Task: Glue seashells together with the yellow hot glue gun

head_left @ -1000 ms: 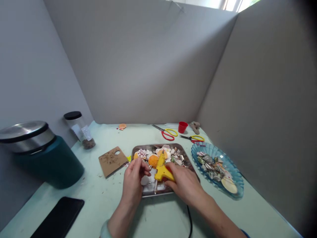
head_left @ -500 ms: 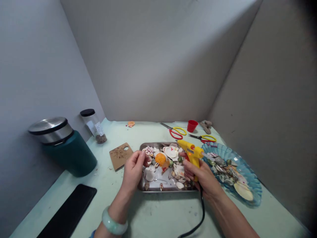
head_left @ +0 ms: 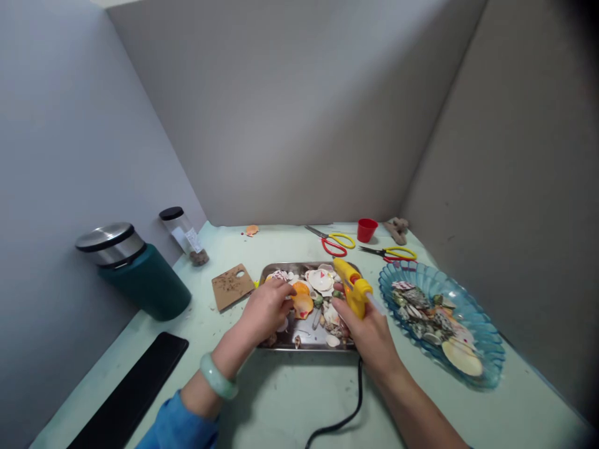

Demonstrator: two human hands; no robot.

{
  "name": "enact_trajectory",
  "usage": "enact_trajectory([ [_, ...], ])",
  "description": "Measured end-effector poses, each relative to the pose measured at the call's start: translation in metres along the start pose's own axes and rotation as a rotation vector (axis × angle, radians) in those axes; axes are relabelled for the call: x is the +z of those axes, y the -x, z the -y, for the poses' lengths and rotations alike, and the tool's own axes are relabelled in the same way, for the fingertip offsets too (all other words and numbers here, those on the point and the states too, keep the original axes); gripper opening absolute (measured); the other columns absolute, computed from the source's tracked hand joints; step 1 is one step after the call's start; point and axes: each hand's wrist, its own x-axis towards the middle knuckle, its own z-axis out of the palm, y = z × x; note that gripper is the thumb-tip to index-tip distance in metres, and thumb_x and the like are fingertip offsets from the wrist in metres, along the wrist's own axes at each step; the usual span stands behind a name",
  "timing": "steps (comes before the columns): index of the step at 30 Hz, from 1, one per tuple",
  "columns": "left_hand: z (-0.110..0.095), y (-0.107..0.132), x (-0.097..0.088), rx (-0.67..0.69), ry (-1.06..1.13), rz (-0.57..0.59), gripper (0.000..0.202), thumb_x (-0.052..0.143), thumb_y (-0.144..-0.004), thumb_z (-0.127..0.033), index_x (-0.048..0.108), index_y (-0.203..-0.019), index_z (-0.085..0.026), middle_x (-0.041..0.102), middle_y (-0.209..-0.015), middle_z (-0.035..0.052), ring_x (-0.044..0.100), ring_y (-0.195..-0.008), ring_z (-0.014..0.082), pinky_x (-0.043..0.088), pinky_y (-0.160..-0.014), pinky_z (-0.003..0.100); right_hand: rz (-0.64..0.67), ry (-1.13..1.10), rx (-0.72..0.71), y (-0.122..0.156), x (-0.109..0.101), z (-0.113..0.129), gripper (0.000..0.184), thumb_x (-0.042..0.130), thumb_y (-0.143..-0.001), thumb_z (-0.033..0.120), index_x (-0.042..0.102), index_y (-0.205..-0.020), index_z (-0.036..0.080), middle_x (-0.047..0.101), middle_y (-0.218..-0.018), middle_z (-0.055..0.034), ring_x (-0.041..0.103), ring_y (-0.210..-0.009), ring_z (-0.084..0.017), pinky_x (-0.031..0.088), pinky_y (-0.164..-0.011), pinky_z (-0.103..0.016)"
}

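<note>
My right hand (head_left: 365,330) is wrapped round the handle of a yellow glue gun (head_left: 354,288), its nozzle pointing up and left above the metal tray's right side. A clear glue stick (head_left: 375,303) sticks out of the gun's back. Over the tray's left part, my left hand (head_left: 269,312) is closed, fingertips at the edge of an orange scallop shell (head_left: 303,306) with a red mark. The fingers partly hide that edge. Just behind lies another orange shell (head_left: 301,288). White shells (head_left: 321,280) and small green ones (head_left: 319,300) fill the metal tray (head_left: 304,347).
A blue glass dish (head_left: 491,358) of shells stands at right. Behind the tray lie two pairs of scissors (head_left: 334,243) and a red cup (head_left: 367,230). At left are a brown board (head_left: 233,288), a clear jar (head_left: 185,237), a teal flask (head_left: 145,280) and a black case (head_left: 133,390).
My left hand has reached down and right into the tray, onto the orange shell, which has turned and now shows more of its face. The glue gun has swung slightly, still in my right hand.
</note>
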Motion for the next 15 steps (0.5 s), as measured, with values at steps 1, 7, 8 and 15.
enact_trajectory([
  [1, -0.004, -0.004, 0.002, 0.022, -0.046, 0.026, 0.021, 0.051, -0.082, -0.015, 0.066, -0.096, -0.018, 0.066, -0.097, 0.0109, 0.059, -0.092, 0.0246, 0.045, -0.078, 0.034, -0.001, -0.002, 0.028, 0.000, 0.000, 0.001, 0.042, 0.067, -0.075, 0.040, 0.067, -0.110, 0.015, 0.055, -0.054, 0.0039, 0.046, -0.043, -0.012, 0.036, -0.041, -0.024],
  [7, -0.020, -0.022, 0.016, 0.204, -0.287, 0.180, 0.016, 0.054, -0.081, -0.015, 0.063, -0.094, -0.017, 0.063, -0.095, 0.0108, 0.056, -0.090, 0.0245, 0.043, -0.077, 0.035, -0.012, -0.054, 0.160, 0.001, 0.001, 0.008, 0.048, 0.067, -0.072, 0.041, 0.064, -0.112, 0.015, 0.060, -0.059, 0.0025, 0.050, -0.047, -0.014, 0.040, -0.045, -0.025],
  [8, -0.021, -0.024, 0.017, 0.205, -0.306, 0.200, 0.016, 0.054, -0.081, -0.015, 0.062, -0.094, -0.018, 0.063, -0.095, 0.0109, 0.056, -0.089, 0.0245, 0.043, -0.077, 0.035, -0.011, -0.059, 0.154, 0.001, 0.002, 0.008, 0.049, 0.067, -0.072, 0.041, 0.064, -0.112, 0.014, 0.061, -0.060, 0.0018, 0.051, -0.048, -0.014, 0.041, -0.046, -0.025],
  [15, -0.020, -0.022, 0.009, 0.091, -0.375, 0.176, 0.015, 0.055, -0.082, -0.019, 0.063, -0.094, -0.016, 0.062, -0.095, 0.0130, 0.056, -0.092, 0.0276, 0.041, -0.080, 0.040, -0.031, -0.010, 0.136, 0.001, 0.001, 0.008, 0.047, 0.066, -0.071, 0.041, 0.066, -0.110, 0.014, 0.066, -0.065, 0.0001, 0.056, -0.053, -0.016, 0.044, -0.050, -0.026],
])
